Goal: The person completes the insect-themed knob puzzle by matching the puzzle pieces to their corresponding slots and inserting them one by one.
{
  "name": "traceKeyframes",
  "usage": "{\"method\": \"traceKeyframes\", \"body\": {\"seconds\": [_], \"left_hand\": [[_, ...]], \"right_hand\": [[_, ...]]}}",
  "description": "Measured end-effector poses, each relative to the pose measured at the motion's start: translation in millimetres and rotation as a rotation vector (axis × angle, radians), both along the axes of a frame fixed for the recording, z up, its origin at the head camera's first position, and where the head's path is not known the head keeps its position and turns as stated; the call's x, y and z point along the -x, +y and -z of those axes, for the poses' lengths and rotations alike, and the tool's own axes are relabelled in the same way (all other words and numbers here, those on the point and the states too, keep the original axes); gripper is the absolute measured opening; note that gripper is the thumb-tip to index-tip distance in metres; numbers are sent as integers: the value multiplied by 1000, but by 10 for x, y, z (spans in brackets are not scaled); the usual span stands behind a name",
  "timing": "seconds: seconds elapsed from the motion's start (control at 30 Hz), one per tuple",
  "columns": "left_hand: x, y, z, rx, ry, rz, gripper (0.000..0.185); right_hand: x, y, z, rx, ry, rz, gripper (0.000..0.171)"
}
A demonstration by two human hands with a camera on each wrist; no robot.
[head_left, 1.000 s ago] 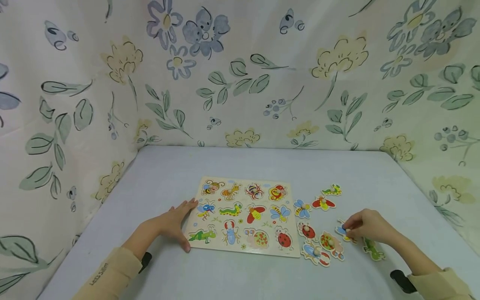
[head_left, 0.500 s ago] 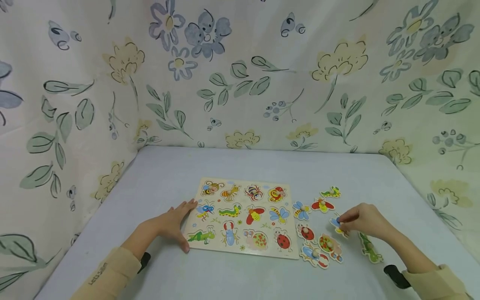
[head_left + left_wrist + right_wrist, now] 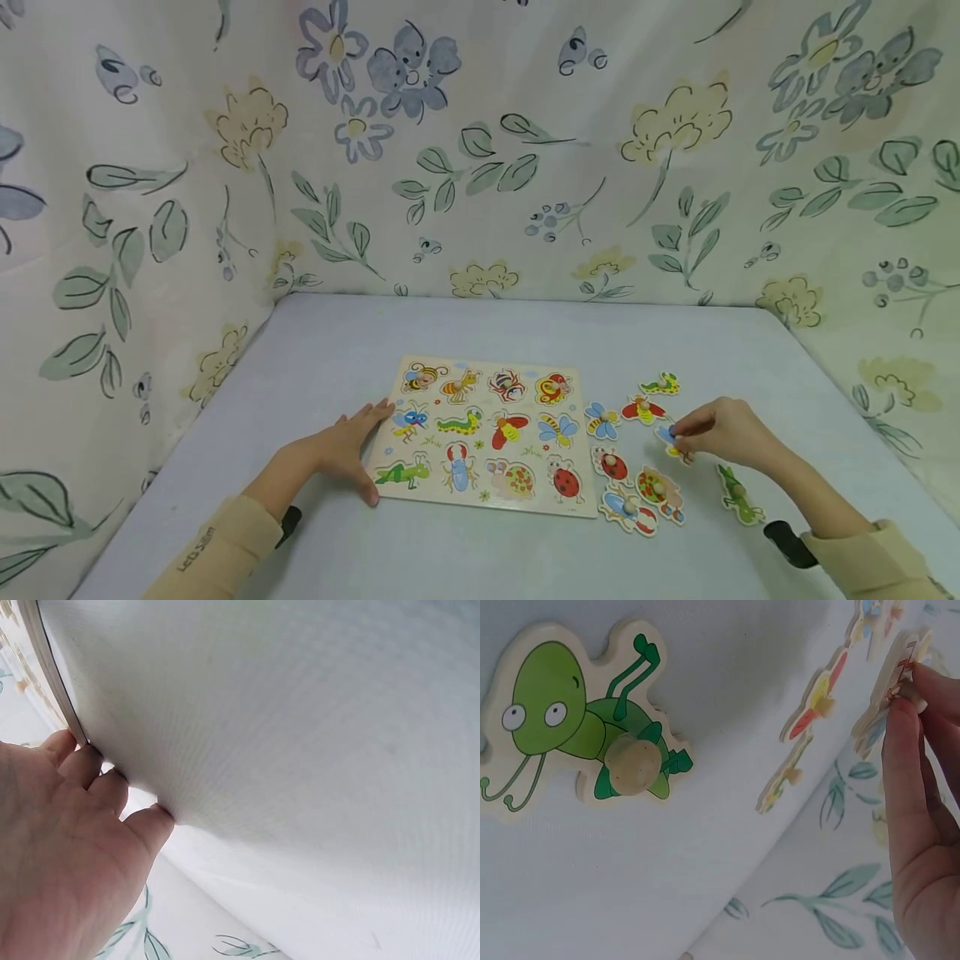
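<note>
A wooden insect puzzle board [image 3: 486, 433] lies flat on the grey table. My left hand [image 3: 347, 446] rests open against the board's left edge [image 3: 52, 682], fingers straight. My right hand [image 3: 720, 433] pinches the peg of a blue and yellow insect piece [image 3: 670, 439], lifted off the table to the right of the board; the piece [image 3: 889, 694] stands on edge between my fingertips. A green grasshopper piece [image 3: 738, 495] [image 3: 585, 735] lies just behind that hand.
Loose pieces lie right of the board: a bee [image 3: 602, 419], a red-winged bug [image 3: 643, 409], a caterpillar [image 3: 661, 384], a ladybird [image 3: 613, 463], a snail [image 3: 660, 490] and a beetle [image 3: 628, 510]. Flowered cloth walls [image 3: 150, 217] enclose the table on three sides.
My right hand has lifted the blue and yellow piece and carried it leftward and away from me, uncovering the grasshopper piece. The left hand has stayed on the board's edge.
</note>
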State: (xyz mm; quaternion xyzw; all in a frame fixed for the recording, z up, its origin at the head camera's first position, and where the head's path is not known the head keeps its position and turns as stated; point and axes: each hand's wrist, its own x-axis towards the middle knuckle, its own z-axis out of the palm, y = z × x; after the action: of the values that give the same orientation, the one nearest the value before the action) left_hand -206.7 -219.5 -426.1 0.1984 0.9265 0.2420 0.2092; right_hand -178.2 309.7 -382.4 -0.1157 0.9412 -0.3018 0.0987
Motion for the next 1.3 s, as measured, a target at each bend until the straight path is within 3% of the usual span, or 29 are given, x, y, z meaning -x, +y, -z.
{"method": "traceKeyframes", "body": {"seconds": [0.43, 0.6, 0.93, 1.3], "left_hand": [[12, -12, 14, 5, 3, 2, 133], [14, -14, 19, 13, 6, 1, 133], [31, -10, 27, 24, 9, -1, 133], [18, -7, 27, 10, 7, 2, 132]], "right_hand": [[84, -216, 104, 17, -16, -124, 9], [139, -362, 146, 28, 22, -160, 8], [201, -602, 145, 34, 49, -188, 7], [266, -827, 190, 48, -11, -182, 5]]}}
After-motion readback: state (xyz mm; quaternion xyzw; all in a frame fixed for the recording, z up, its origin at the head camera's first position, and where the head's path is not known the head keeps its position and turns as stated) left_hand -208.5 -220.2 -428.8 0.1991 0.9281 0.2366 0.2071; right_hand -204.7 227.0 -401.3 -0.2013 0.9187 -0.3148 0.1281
